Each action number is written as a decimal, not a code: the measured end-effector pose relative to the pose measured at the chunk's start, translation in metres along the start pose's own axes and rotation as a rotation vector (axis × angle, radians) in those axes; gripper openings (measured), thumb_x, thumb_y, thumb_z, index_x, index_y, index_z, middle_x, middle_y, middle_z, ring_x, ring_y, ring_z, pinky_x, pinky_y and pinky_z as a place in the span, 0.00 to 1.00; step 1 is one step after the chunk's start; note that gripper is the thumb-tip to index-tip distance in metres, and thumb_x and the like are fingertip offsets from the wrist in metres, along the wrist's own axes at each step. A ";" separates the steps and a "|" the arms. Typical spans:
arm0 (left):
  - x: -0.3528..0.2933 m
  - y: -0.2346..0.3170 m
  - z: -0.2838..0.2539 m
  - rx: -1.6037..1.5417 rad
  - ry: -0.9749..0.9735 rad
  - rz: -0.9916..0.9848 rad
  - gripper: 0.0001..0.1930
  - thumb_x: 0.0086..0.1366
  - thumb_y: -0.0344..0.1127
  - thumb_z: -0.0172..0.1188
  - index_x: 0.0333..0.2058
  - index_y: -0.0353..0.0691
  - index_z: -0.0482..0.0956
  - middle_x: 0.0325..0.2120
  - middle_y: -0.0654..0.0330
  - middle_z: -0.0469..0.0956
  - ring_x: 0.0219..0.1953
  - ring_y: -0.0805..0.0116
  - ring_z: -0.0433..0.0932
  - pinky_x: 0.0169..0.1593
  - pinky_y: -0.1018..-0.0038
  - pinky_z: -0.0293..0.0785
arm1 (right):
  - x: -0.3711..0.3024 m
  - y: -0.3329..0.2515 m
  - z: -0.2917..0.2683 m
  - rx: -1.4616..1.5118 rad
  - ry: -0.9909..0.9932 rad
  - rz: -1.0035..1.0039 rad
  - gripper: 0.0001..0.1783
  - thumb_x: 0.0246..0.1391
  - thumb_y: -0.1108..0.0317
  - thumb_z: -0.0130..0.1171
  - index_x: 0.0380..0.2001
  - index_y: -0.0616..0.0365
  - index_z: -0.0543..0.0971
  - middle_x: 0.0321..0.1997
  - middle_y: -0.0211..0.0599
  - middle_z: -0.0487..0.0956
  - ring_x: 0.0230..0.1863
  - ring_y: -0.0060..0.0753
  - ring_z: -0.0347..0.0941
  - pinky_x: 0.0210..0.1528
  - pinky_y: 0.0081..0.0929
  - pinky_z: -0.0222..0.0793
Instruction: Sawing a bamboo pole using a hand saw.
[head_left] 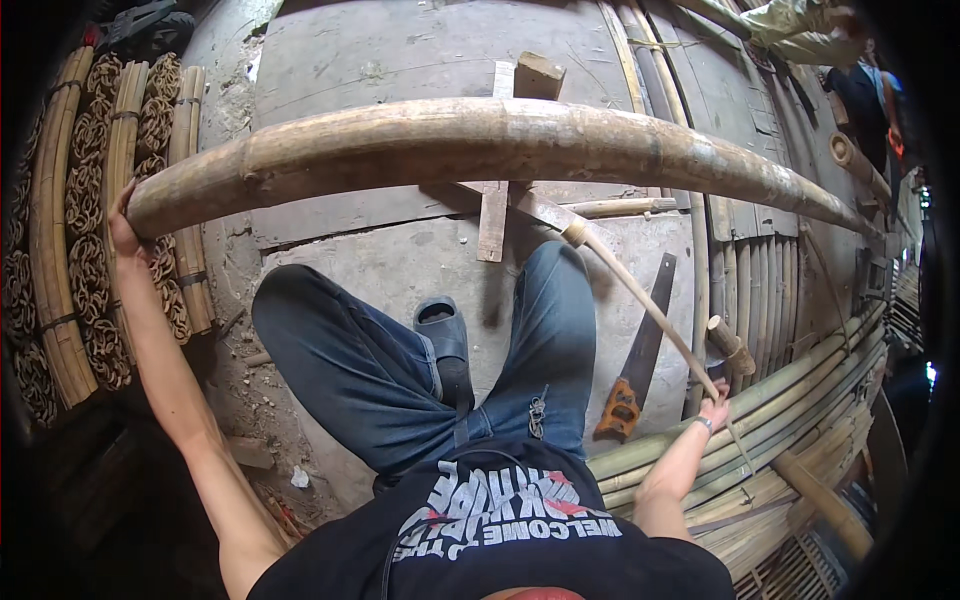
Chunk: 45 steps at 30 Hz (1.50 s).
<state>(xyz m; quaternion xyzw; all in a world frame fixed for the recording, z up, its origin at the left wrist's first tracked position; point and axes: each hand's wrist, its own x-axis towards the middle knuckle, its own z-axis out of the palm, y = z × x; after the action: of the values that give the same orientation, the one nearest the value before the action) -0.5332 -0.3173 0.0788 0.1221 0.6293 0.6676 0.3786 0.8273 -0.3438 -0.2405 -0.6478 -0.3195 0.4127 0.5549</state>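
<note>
A thick bamboo pole spans the view from left to right in front of my knees, resting over crossed wooden pieces. My left hand grips the pole's left end, its fingers along the cut edge. Low on the right, my right hand is closed around the near part of a thin, pale stick. This stick slants up to a bound joint beside the wooden pieces under the pole. A handsaw with an orange-brown handle lies on the floor between my right leg and the stick.
Tied bamboo bundles stand at the left. Long bamboo poles are stacked at the right, near a short bamboo piece. A wooden block stands behind the pole. Another person is at the far right.
</note>
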 end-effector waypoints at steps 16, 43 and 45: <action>-0.024 0.080 0.039 0.143 -0.128 0.083 0.20 0.74 0.44 0.51 0.51 0.33 0.81 0.48 0.53 0.84 0.50 0.58 0.83 0.56 0.61 0.80 | -0.009 0.000 0.652 -0.904 -0.963 -0.728 0.47 0.39 0.62 0.77 0.65 0.54 0.70 0.59 0.49 0.76 0.63 0.52 0.71 0.65 0.46 0.67; -0.055 0.072 0.061 0.103 -0.031 0.039 0.22 0.72 0.46 0.52 0.53 0.34 0.81 0.50 0.51 0.83 0.52 0.53 0.81 0.57 0.58 0.79 | -0.049 -0.007 0.673 -0.527 -0.487 -0.238 0.36 0.49 0.52 0.67 0.59 0.60 0.73 0.50 0.55 0.82 0.54 0.58 0.79 0.56 0.47 0.74; -0.049 0.053 0.072 0.090 -0.074 0.003 0.20 0.71 0.46 0.53 0.50 0.36 0.82 0.48 0.52 0.83 0.50 0.54 0.82 0.55 0.58 0.80 | -0.039 0.004 0.666 -0.440 -0.474 -0.276 0.32 0.50 0.54 0.69 0.55 0.60 0.76 0.47 0.56 0.84 0.51 0.59 0.80 0.52 0.48 0.76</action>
<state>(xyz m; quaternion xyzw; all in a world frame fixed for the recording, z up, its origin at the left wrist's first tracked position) -0.4724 -0.2912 0.1563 0.1646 0.6442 0.6341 0.3948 0.2172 -0.0754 -0.2664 -0.5887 -0.6054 0.3939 0.3630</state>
